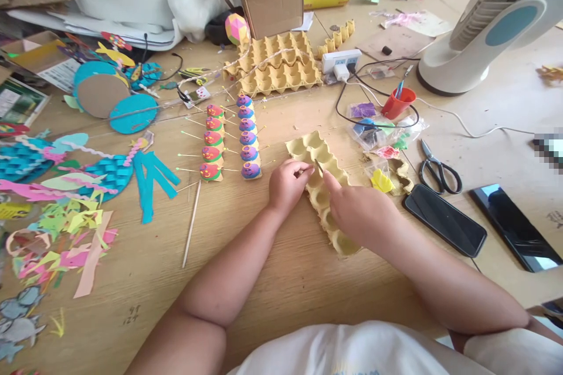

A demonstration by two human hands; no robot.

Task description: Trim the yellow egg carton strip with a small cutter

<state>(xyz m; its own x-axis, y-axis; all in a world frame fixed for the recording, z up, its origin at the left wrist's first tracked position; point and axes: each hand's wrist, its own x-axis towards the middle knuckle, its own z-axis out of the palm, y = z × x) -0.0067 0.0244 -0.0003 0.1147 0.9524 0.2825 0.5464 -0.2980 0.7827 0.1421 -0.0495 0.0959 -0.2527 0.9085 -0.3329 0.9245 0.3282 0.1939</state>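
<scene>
A strip of egg carton, cups facing up, lies slantwise on the table under both hands. My left hand is closed at its left edge, thumb and finger pinched over the cups; what they hold is too small to make out. From the other side my right hand reaches across the strip with its index finger stretched forward. A thin dark blade-like tool sticks out of its grip, its tip close to my left fingertips. The rest of the tool is hidden by the hand.
Red-green caterpillar and purple caterpillar made of carton cups stand to the left, with thin pins sticking out. Scissors, a phone, a red cup and a fan are to the right. A larger egg carton sits behind.
</scene>
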